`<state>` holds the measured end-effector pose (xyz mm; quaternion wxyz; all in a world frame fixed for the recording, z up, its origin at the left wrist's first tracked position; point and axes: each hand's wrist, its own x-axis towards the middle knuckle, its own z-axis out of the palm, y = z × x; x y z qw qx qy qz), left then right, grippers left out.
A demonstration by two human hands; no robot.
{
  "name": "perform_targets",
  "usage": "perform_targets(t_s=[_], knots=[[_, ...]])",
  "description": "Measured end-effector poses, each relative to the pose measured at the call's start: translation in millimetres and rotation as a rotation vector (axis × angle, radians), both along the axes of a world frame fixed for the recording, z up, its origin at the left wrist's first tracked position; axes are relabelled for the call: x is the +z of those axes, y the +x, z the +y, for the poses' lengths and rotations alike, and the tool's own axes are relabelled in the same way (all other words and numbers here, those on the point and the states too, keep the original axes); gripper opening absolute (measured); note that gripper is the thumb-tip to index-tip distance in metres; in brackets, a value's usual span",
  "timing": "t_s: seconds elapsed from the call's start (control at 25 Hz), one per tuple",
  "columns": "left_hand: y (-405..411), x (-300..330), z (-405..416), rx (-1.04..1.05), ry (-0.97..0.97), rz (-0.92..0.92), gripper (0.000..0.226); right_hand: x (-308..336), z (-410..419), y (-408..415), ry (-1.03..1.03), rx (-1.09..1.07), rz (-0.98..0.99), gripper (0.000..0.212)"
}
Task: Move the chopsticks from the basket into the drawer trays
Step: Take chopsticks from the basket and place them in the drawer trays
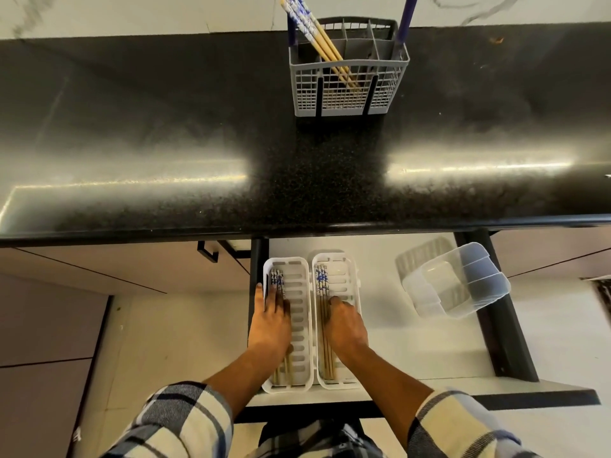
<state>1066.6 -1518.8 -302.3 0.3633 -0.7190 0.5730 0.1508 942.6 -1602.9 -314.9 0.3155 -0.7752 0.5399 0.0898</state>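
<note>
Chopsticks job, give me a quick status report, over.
Left hand and right hand both down in the white drawer trays, touching chopsticks laid there. Several chopsticks remain upright in the grey basket. Nothing blocking.

No words, labels, brand names or numbers can be read anywhere in the picture. The chopsticks (305,19) at the upper middle of the frame carry only a blue and white pattern, with no letters that can be made out.
</note>
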Motion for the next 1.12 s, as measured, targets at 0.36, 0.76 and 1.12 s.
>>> perform_targets(t_s=[0.36,0.76,1.12], knots=[[1,3,-3,-0.006,0.017,-0.029,0.090,-1,3,-3,-0.024,0.043,-0.004,0.029],[-4,4,2,0.000,-0.022,0.001,0.087,-6,7,-10,0.030,0.049,-0.046,0.035],[9,45,-3,0.063,-0.287,0.328,0.072,15,6,-12,-0.021,0.116,-0.043,0.047]])
